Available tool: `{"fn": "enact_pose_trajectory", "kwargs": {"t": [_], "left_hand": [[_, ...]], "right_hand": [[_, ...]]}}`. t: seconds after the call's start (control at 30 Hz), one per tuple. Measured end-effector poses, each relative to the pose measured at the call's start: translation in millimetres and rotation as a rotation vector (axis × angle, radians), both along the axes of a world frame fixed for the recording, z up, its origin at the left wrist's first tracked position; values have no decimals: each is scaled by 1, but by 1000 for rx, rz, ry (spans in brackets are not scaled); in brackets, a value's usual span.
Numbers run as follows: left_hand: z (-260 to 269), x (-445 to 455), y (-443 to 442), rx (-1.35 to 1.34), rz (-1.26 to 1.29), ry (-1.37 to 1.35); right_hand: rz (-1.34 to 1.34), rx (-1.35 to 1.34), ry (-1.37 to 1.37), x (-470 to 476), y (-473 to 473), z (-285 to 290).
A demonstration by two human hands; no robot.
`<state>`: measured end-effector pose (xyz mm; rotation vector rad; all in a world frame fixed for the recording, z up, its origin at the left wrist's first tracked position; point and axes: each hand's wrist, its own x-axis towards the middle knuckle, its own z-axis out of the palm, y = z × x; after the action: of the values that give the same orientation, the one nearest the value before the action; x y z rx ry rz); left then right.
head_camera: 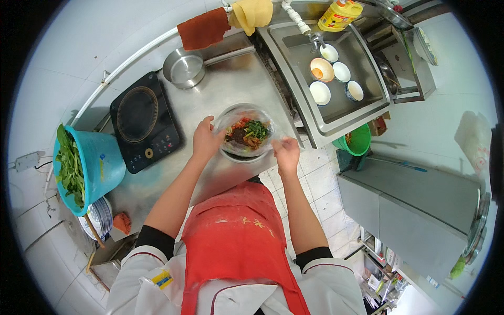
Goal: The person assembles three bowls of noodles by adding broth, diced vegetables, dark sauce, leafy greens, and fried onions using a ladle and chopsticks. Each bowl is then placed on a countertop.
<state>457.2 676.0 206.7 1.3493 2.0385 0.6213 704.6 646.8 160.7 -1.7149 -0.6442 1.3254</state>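
Note:
A clear plastic bag [258,111] is spread inside a round metal bowl [245,160] near the front edge of the steel worktop. Within the bag lie chopped green scallions [256,130], a dark brown seasoning [237,136], red chopped bits [241,123] and an orange-brown chopped ingredient [252,142]. My left hand [206,138] grips the bag's left edge, thumb towards the food. On the other side, my right hand [287,154] pinches the bag's right edge between thumb and fingers. The bowl's wall is mostly hidden by the plastic.
A black induction cooker [143,122] and a steel saucepan [184,69] stand on the worktop [232,84]. Leafy greens fill a blue bucket [100,165] at the left. Several bowls [319,93] lie in the sink [342,112]. A green bucket [360,141] stands below it.

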Motion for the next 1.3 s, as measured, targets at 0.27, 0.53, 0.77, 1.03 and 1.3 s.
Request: {"fn": "enact_pose_trajectory", "kwargs": {"t": [0.27,0.53,0.77,1.03,1.3], "left_hand": [[21,-8,8,216,-125,1],[39,-5,-3,118,-15,-80],[46,5,-7,78,-187,241],[62,1,2,-88,-102,-421],[83,25,-15,-49,-38,-595]], "right_hand": [[96,41,-190,6,20,31],[355,-24,-169,22,26,42],[202,-112,46,13,32,45],[469,635,-666,23,21,57],[205,168,307,2,21,77]]}}
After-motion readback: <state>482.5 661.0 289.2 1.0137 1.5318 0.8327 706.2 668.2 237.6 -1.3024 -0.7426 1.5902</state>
